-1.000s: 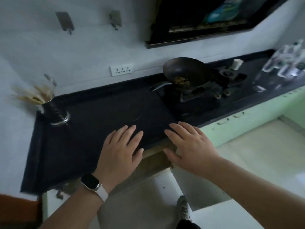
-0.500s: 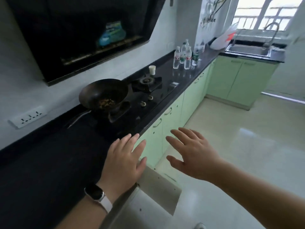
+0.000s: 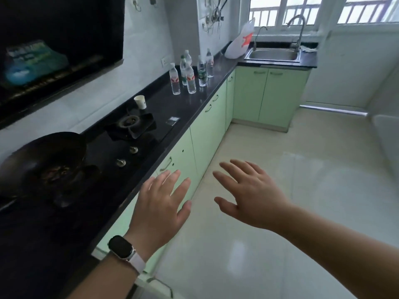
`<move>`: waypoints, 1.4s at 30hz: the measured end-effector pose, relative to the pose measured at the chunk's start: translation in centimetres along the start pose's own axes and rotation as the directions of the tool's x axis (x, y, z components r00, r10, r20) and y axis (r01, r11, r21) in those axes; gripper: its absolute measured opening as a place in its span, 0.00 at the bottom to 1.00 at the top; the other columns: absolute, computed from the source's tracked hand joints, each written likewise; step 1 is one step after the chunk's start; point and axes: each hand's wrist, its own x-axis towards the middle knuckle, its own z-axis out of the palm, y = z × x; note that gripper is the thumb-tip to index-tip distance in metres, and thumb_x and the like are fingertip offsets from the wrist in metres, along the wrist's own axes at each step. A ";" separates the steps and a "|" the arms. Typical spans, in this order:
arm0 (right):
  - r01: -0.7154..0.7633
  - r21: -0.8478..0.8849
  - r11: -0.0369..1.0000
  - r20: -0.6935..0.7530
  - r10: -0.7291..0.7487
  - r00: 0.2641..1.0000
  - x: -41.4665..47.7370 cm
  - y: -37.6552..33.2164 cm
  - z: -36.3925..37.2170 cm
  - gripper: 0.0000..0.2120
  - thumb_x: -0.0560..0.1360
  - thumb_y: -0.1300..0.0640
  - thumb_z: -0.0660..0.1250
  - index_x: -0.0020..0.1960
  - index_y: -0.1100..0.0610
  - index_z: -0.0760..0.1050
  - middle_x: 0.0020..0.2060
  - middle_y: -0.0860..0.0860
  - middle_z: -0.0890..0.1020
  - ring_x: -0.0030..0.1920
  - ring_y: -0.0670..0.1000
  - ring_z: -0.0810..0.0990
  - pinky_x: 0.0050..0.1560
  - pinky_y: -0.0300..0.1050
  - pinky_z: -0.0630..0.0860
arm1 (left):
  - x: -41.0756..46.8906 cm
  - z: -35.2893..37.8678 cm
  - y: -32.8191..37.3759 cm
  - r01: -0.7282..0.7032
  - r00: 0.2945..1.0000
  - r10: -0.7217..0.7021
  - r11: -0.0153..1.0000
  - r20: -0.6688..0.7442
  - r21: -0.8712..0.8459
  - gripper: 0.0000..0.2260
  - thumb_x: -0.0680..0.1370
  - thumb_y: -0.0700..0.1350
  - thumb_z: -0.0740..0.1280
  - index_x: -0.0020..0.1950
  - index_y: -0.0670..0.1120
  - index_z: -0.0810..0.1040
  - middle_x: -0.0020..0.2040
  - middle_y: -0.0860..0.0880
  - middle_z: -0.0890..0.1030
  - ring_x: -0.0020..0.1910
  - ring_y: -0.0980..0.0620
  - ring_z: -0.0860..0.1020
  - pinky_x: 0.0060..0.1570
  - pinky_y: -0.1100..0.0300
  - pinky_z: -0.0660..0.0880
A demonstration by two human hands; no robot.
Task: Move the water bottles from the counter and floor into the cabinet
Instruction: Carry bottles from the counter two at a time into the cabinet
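Note:
Several clear water bottles (image 3: 191, 79) stand upright in a cluster on the black counter (image 3: 190, 104), far ahead near the wall. Below the counter run light green cabinets (image 3: 207, 126) with shut doors. My left hand (image 3: 162, 203), with a watch on its wrist, hovers palm down at the counter's front edge, fingers spread and empty. My right hand (image 3: 248, 197) floats over the floor beside it, also spread and empty. Both hands are well short of the bottles. No bottle on the floor is in view.
A dark wok (image 3: 43, 162) sits on the gas hob (image 3: 129, 130) at my left. A paper cup (image 3: 140, 101) stands behind the burner. A steel sink (image 3: 273, 55) and a white bag (image 3: 239, 43) lie at the far end. Pale tiled floor (image 3: 280, 201) stretches right.
My view has swung right along the counter, from the hob's left end to the whole kitchen. The bottles have come into fuller view. Both hands stayed spread and empty in front of me.

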 end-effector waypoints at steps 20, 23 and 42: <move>-0.308 -0.148 0.940 -0.054 0.304 0.951 -1.4 24.0 0.0 0.27 0.76 0.39 0.58 0.68 0.54 0.74 0.64 0.56 0.77 0.65 0.59 0.74 0.64 0.54 0.69 | 25.8 10.7 12.0 -0.337 0.940 0.325 0.933 -0.106 -0.125 0.21 0.78 0.54 0.63 0.67 0.46 0.80 0.67 0.42 0.79 0.66 0.38 0.77 0.64 0.40 0.69; -0.311 -0.181 0.933 -0.057 0.306 0.950 0.7 28.5 0.9 0.28 0.76 0.39 0.59 0.68 0.54 0.74 0.64 0.56 0.77 0.64 0.60 0.75 0.64 0.54 0.68 | 31.2 13.4 12.6 -0.370 0.926 0.354 0.920 -0.129 -0.131 0.21 0.78 0.54 0.64 0.67 0.46 0.80 0.67 0.42 0.79 0.66 0.39 0.76 0.65 0.41 0.68; -0.339 -0.186 0.922 -0.154 0.313 0.937 11.9 55.1 2.9 0.28 0.75 0.39 0.60 0.69 0.54 0.74 0.66 0.57 0.77 0.66 0.60 0.74 0.65 0.55 0.69 | 58.8 24.8 18.4 -0.436 0.893 0.410 0.891 -0.183 -0.131 0.21 0.78 0.54 0.63 0.67 0.45 0.80 0.66 0.41 0.80 0.66 0.38 0.77 0.65 0.42 0.68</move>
